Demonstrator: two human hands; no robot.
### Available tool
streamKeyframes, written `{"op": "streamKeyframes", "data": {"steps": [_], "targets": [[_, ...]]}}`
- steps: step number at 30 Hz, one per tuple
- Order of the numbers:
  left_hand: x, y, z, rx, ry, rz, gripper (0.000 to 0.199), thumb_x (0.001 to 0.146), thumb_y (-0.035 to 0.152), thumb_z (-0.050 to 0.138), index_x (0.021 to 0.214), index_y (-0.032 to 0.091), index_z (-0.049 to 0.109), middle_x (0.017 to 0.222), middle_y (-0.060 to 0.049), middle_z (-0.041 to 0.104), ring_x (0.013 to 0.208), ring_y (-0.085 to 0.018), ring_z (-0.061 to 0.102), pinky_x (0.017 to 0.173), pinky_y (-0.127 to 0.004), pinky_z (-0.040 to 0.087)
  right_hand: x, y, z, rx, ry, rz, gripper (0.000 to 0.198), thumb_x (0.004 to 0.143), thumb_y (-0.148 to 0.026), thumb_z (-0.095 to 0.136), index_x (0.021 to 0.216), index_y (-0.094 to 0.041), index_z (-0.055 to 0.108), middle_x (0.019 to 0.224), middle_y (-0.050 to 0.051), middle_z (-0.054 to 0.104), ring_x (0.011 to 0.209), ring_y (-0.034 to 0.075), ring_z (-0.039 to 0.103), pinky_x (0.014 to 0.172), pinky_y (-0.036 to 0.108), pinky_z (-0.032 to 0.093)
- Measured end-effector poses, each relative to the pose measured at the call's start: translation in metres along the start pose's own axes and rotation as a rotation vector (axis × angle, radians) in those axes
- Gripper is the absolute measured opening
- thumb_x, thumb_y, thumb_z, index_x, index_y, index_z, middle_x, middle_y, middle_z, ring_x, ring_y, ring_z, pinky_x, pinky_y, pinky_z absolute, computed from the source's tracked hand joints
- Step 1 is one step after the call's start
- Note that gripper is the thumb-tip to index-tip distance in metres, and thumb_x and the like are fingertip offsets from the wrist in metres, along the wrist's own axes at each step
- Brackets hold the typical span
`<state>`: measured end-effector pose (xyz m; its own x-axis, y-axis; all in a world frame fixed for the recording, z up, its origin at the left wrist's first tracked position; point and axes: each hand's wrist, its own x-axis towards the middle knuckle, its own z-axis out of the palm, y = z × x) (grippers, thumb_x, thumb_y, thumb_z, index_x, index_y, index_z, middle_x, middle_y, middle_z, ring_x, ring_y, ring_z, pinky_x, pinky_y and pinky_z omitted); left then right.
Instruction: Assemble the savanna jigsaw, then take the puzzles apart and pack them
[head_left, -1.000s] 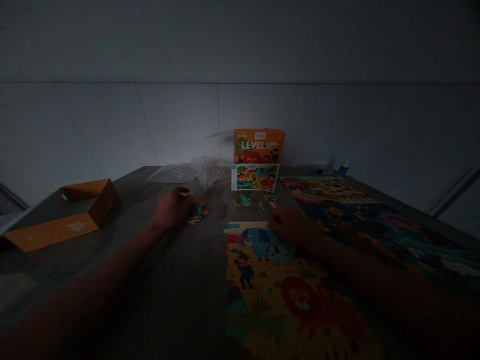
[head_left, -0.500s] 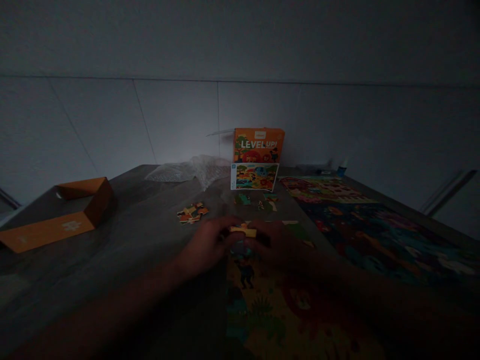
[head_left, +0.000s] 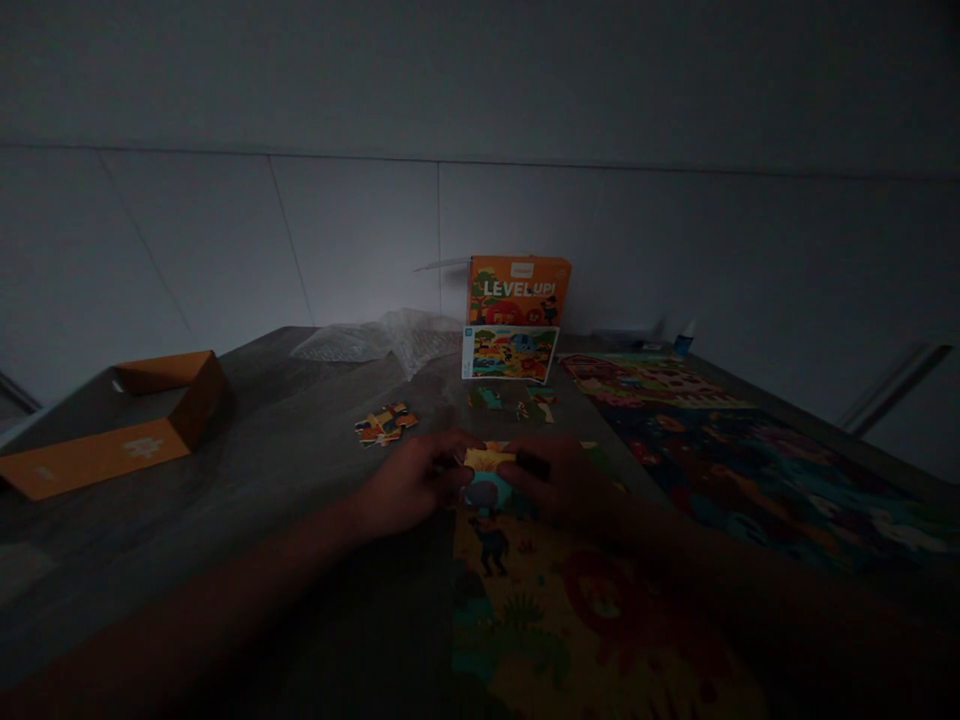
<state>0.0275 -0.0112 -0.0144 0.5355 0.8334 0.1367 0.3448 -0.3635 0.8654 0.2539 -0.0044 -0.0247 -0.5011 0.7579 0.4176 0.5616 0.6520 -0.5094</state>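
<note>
A yellow puzzle piece (head_left: 486, 459) lies flat at the far left part of a savanna jigsaw puzzle (head_left: 525, 600), above a blue-grey patch. My left hand (head_left: 411, 480) pinches the piece's left edge, thumb and fingers bent around it. From the other side, my right hand (head_left: 559, 480) grips the right edge with its fingers curled. Dim light hides how firmly each fingertip holds. Left of my hands sits a small heap of loose puzzle pieces (head_left: 385, 425). More loose pieces (head_left: 536, 408) lie just beyond the puzzle.
An orange puzzle box (head_left: 519, 285) stands at the back with a picture card (head_left: 510, 354) leaning on it. Crumpled clear plastic (head_left: 382, 338) lies beside it. An orange box tray (head_left: 97, 460) is at left, a finished-looking dark puzzle (head_left: 757, 480) at right, a small bottle (head_left: 684, 340) behind.
The puzzle piece, held tilted up between my hands before, has come down flat with its yellow face showing. My hands have drawn slightly apart.
</note>
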Motion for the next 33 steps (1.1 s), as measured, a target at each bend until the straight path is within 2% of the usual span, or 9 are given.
{"op": "streamKeyframes", "data": {"steps": [3,7,15,18,23,25,27,31,33], "targets": [[0.000,0.000,-0.001,0.053,0.025,0.036,0.017,0.086,0.026,0.054,0.100,0.018,0.061,0.088,-0.004,0.069,0.076,-0.017,0.065,0.065,-0.026,0.051,-0.002,0.002,-0.001,0.046,0.019,0.003,0.029,0.086,-0.037,0.053,0.065,-0.018,0.053,0.056,-0.004,0.043,0.053,0.010,0.038,0.052,0.024,0.027],[0.001,-0.001,-0.004,0.082,0.093,0.054,0.015,0.083,0.027,0.057,0.094,0.018,0.062,0.085,-0.004,0.068,0.078,-0.018,0.065,0.067,-0.027,0.051,-0.002,0.005,-0.002,0.117,-0.026,0.006,0.026,0.086,-0.036,0.053,0.067,-0.018,0.052,0.057,-0.005,0.044,0.053,0.010,0.038,0.052,0.024,0.028],[0.006,-0.002,-0.006,-0.198,0.162,-0.054,0.023,0.075,0.037,0.063,0.083,0.017,0.056,0.067,0.001,0.056,0.052,-0.011,0.055,0.045,-0.022,0.046,0.001,0.005,-0.002,0.134,-0.056,-0.001,0.026,0.088,-0.034,0.049,0.070,-0.017,0.058,0.059,-0.003,0.050,0.055,0.011,0.043,0.053,0.024,0.032],[0.008,0.001,-0.010,-0.191,0.299,-0.105,0.024,0.072,0.036,0.063,0.082,0.016,0.056,0.069,0.000,0.058,0.052,-0.011,0.054,0.042,-0.022,0.046,0.000,0.005,-0.003,0.106,-0.080,0.006,0.025,0.087,-0.032,0.048,0.069,-0.017,0.057,0.059,-0.003,0.050,0.055,0.011,0.043,0.054,0.024,0.032],[0.011,-0.002,-0.025,-0.119,0.678,-0.174,0.023,0.075,0.035,0.059,0.087,0.015,0.057,0.070,-0.001,0.060,0.053,-0.013,0.056,0.040,-0.022,0.047,0.000,0.004,-0.003,0.073,-0.096,0.014,0.024,0.086,-0.031,0.047,0.068,-0.018,0.055,0.059,-0.003,0.049,0.054,0.011,0.042,0.054,0.023,0.031],[0.012,-0.005,-0.027,-0.081,0.712,-0.184,0.024,0.077,0.035,0.059,0.089,0.015,0.057,0.074,-0.003,0.062,0.056,-0.015,0.059,0.040,-0.022,0.047,0.000,0.004,-0.003,0.071,-0.086,-0.005,0.025,0.086,-0.031,0.048,0.067,-0.018,0.054,0.058,-0.003,0.047,0.053,0.010,0.041,0.053,0.023,0.030],[0.012,-0.007,-0.023,-0.078,0.631,-0.178,0.025,0.078,0.037,0.059,0.090,0.014,0.059,0.075,-0.004,0.063,0.057,-0.015,0.059,0.040,-0.022,0.047,0.000,0.004,-0.003,0.072,-0.069,-0.027,0.025,0.086,-0.032,0.048,0.067,-0.017,0.054,0.057,-0.003,0.047,0.053,0.010,0.041,0.052,0.023,0.030],[0.008,-0.006,-0.006,-0.150,0.231,-0.125,0.029,0.079,0.043,0.061,0.087,0.015,0.058,0.065,0.001,0.058,0.049,-0.011,0.053,0.040,-0.020,0.045,0.000,0.007,-0.001,0.059,-0.036,-0.041,0.024,0.086,-0.029,0.049,0.067,-0.016,0.056,0.057,-0.003,0.050,0.052,0.010,0.042,0.052,0.023,0.030],[0.006,-0.004,0.001,-0.174,0.117,-0.119,0.032,0.081,0.046,0.061,0.089,0.016,0.056,0.065,0.002,0.058,0.048,-0.010,0.051,0.041,-0.019,0.044,0.000,0.009,-0.001,0.044,-0.036,-0.036,0.025,0.085,-0.029,0.050,0.065,-0.016,0.056,0.055,-0.003,0.049,0.051,0.009,0.040,0.051,0.023,0.028]]}}
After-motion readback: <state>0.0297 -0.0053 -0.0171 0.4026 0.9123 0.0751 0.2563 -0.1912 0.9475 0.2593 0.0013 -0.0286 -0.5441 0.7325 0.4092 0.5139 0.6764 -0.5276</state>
